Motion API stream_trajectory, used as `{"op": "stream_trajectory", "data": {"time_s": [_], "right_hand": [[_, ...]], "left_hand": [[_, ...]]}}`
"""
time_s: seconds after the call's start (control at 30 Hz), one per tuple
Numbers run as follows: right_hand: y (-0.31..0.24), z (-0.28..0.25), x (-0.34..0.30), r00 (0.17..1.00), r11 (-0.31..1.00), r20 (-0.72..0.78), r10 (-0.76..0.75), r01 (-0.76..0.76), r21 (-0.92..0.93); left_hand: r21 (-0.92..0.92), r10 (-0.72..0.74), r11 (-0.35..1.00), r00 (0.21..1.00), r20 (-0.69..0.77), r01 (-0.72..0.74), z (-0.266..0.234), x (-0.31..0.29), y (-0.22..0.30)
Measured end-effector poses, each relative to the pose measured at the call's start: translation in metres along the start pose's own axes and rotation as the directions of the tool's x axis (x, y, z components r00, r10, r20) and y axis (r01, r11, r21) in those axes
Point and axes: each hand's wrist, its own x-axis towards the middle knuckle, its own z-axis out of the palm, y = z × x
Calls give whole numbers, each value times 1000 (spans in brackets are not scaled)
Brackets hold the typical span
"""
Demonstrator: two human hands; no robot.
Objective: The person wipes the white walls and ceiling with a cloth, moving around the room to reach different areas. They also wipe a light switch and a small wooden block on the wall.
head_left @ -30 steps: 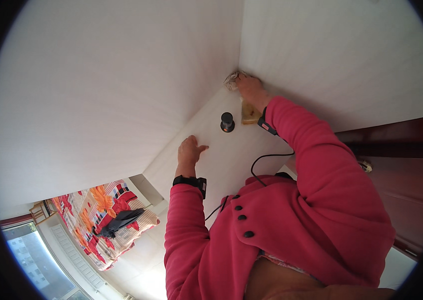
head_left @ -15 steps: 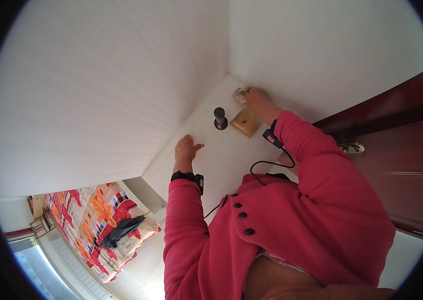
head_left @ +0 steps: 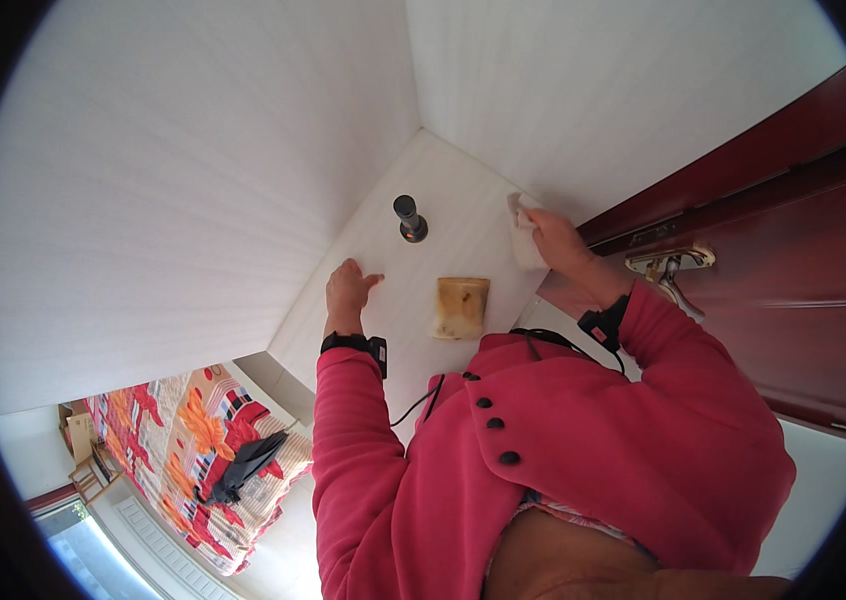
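My right hand [head_left: 555, 238] grips a pale cloth [head_left: 525, 240] at the right edge of a white tabletop [head_left: 398, 300], beside the wall; part of the cloth hangs below the fingers. My left hand [head_left: 347, 290] rests on the left side of the tabletop, thumb held apart from the fingers, with nothing in it. A black flashlight [head_left: 410, 220] stands upright on its wider end farther back, between the hands. Nearer my body lies a squarish yellow-brown slab [head_left: 461, 308] with darker stains; its material I cannot tell.
White walls meet behind the tabletop. On the right is a dark red door [head_left: 793, 310] with a metal handle [head_left: 678, 275]. At lower left stands a bed with a flowered cover [head_left: 158, 440] and a dark folded umbrella-like thing [head_left: 248, 465]. Black cables run from my wrist straps.
My right hand has moved with the cloth from the back corner toward the tabletop's right edge. The yellow-brown slab sits nearer my body and is turned. My left hand stays on the tabletop.
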Motion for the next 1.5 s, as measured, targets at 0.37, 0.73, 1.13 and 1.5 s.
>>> {"op": "stream_trajectory", "data": {"time_s": [0.37, 0.73, 1.13, 1.5], "right_hand": [[-68, 40, 175, 882, 915, -247, -401, 400, -60], [-16, 122, 221, 838, 711, 21, -545, 475, -518], [-22, 97, 207, 953, 712, 260, -156, 291, -639], [49, 35, 46, 988, 849, 145, -52, 120, -514]], "left_hand": [[-41, -66, 997, 997, 42, 68, -4, -1, 3], [-150, -124, 980, 989, 75, 134, -5, -4, 5], [-27, -33, 999, 999, 10, 34, 5, 1, -5], [-11, -31, 999, 999, 21, 31, 6, 5, -6]]}}
